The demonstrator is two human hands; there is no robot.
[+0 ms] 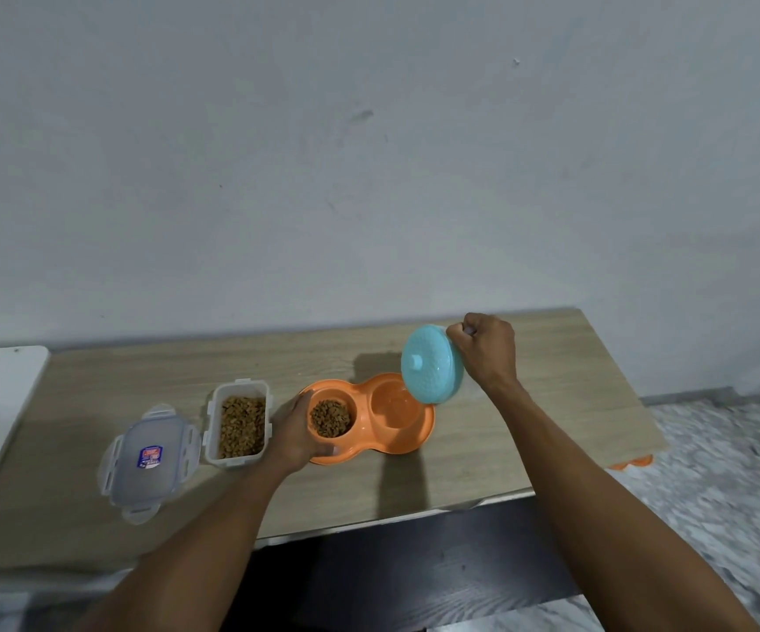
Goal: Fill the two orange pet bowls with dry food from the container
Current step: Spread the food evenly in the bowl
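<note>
Here the right hand (487, 353) grips the rim of a stiff, light-looking turquoise lid (430, 364), tilted over the empty right bowl (392, 403). The left hand (294, 435) curls round the end of the orange double bowl (410, 442), probably light enough to slide. Its left bowl (330, 417) holds kibble, and the open container (237, 460) beside it is nearly full.

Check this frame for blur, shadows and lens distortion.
Head view: centre sharp, dry food in the orange bowls reads clearly; floor at right smeared by blur; table edges bow from the wide lens; soft shadows lie on the table beside the teal lid.
</note>
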